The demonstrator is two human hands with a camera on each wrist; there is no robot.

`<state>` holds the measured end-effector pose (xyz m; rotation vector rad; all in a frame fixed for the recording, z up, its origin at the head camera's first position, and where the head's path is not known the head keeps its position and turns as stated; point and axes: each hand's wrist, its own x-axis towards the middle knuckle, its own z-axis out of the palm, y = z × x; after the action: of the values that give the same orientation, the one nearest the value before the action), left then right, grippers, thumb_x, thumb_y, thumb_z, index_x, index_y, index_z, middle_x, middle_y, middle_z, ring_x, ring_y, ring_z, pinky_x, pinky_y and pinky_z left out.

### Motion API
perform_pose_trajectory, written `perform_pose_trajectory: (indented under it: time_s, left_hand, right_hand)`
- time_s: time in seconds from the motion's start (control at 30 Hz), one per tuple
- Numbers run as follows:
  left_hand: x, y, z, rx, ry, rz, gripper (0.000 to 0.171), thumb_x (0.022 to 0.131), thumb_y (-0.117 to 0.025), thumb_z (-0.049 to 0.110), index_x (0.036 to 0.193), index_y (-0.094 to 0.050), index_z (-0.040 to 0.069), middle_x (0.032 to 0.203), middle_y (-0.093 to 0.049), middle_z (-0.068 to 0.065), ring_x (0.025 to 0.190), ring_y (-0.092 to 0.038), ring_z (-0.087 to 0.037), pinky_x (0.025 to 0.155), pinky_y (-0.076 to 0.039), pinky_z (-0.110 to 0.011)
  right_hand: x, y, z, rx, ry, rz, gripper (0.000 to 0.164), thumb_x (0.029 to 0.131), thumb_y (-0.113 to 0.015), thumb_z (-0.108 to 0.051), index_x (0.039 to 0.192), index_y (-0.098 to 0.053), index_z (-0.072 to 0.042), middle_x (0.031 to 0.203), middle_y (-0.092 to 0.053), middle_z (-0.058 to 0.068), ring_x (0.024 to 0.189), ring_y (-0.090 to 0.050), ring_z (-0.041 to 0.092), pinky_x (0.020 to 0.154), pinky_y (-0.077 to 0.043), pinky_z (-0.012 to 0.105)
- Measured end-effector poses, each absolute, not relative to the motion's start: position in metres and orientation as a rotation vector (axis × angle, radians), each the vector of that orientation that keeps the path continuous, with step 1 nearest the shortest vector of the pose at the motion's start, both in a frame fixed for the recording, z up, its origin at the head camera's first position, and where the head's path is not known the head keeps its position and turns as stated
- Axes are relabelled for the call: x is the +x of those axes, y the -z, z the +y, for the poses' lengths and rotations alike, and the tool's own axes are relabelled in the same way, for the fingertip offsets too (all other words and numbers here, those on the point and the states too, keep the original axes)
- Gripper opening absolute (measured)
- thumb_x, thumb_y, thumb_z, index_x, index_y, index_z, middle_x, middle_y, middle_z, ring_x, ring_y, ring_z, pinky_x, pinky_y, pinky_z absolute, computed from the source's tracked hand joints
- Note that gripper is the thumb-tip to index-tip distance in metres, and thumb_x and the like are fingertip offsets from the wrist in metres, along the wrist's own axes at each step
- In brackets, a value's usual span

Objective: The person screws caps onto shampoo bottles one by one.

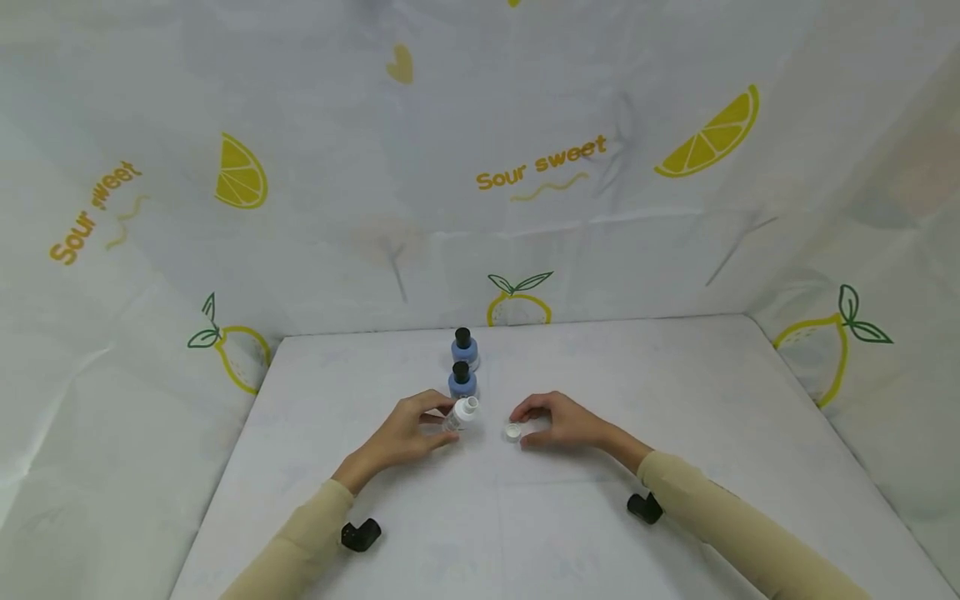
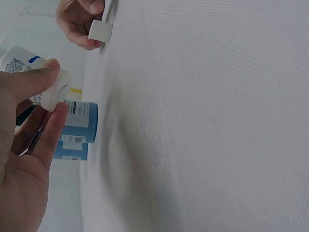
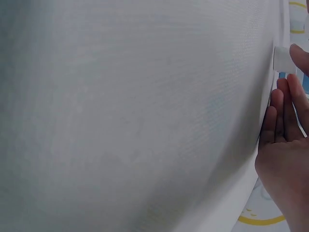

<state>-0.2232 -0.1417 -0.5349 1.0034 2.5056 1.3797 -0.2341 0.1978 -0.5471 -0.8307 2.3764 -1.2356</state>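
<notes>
A small white bottle (image 1: 462,412) without a cap is pinched between the thumb and fingers of my left hand (image 1: 405,429). It leans, with its bare mouth tipped toward the right, and the left wrist view shows printed text and a blue mark on its label. A small round white cap (image 1: 513,433) sits on the white table, hollow side up. Around it my right hand (image 1: 566,423) lies low, thumb and fingertips spread on either side and right at its edge. The right wrist view shows the thumb (image 3: 300,57) overlapping the cap.
Two blue bottles with black caps, a nearer one (image 1: 462,384) and a farther one (image 1: 465,350), stand in a row just beyond the left hand. A lemon-print cloth (image 1: 337,250) hangs behind the table (image 1: 637,375). Black devices (image 1: 362,535) sit by both wrists.
</notes>
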Motion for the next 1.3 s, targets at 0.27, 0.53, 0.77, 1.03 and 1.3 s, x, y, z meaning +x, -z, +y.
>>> perform_pose_trajectory:
  time_s: [0.27, 0.53, 0.77, 1.03, 1.3]
  left_hand:
    - [-0.222, 0.531, -0.146, 1.023, -1.364, 2.535, 0.049, 0.089, -0.089, 0.008, 0.135, -0.071, 0.001, 0.126, -0.074, -0.011, 0.113, -0.074, -0.025, 0.099, -0.067, -0.027]
    - [-0.223, 0.532, -0.151, 1.013, -1.363, 2.552, 0.049, 0.089, -0.09, 0.008, 0.133, -0.072, -0.001, 0.123, -0.075, -0.012, 0.111, -0.074, -0.024, 0.097, -0.067, -0.027]
    - [-0.223, 0.531, -0.153, 1.006, -1.343, 2.579, 0.048, 0.09, -0.09, 0.009, 0.133, -0.072, 0.001, 0.123, -0.075, -0.011, 0.111, -0.075, -0.026, 0.097, -0.067, -0.028]
    - [-0.225, 0.528, -0.155, 1.021, -1.335, 2.607, 0.047, 0.09, -0.089, 0.01, 0.133, -0.073, 0.002, 0.123, -0.075, -0.01, 0.111, -0.075, -0.026, 0.098, -0.067, -0.029]
    - [-0.228, 0.525, -0.154, 1.04, -1.352, 2.593, 0.047, 0.09, -0.089, 0.01, 0.133, -0.073, 0.001, 0.121, -0.075, -0.01, 0.112, -0.075, -0.025, 0.098, -0.067, -0.031]
  right_hand:
    - [-0.228, 0.548, 0.192, -0.825, 1.218, 2.43, 0.031, 0.09, -0.089, -0.022, 0.117, -0.078, -0.014, 0.115, -0.078, 0.001, 0.11, -0.066, 0.018, 0.102, -0.055, 0.027]
    - [-0.229, 0.547, 0.191, -0.85, 1.227, 2.435, 0.026, 0.091, -0.089, -0.022, 0.113, -0.078, -0.015, 0.111, -0.078, -0.001, 0.106, -0.066, 0.012, 0.098, -0.056, 0.024]
    - [-0.241, 0.534, 0.193, -0.874, 1.271, 2.397, 0.023, 0.093, -0.086, -0.018, 0.112, -0.078, -0.008, 0.11, -0.08, 0.005, 0.101, -0.072, 0.01, 0.097, -0.064, 0.028]
    - [-0.255, 0.5, 0.193, -0.831, 1.367, 2.38, 0.024, 0.095, -0.082, -0.012, 0.118, -0.076, -0.004, 0.117, -0.08, 0.013, 0.108, -0.075, 0.021, 0.106, -0.064, 0.047]
    - [-0.26, 0.479, 0.188, -0.85, 1.405, 2.389, 0.025, 0.095, -0.083, -0.01, 0.119, -0.076, -0.006, 0.116, -0.079, 0.011, 0.106, -0.074, 0.015, 0.105, -0.065, 0.039]
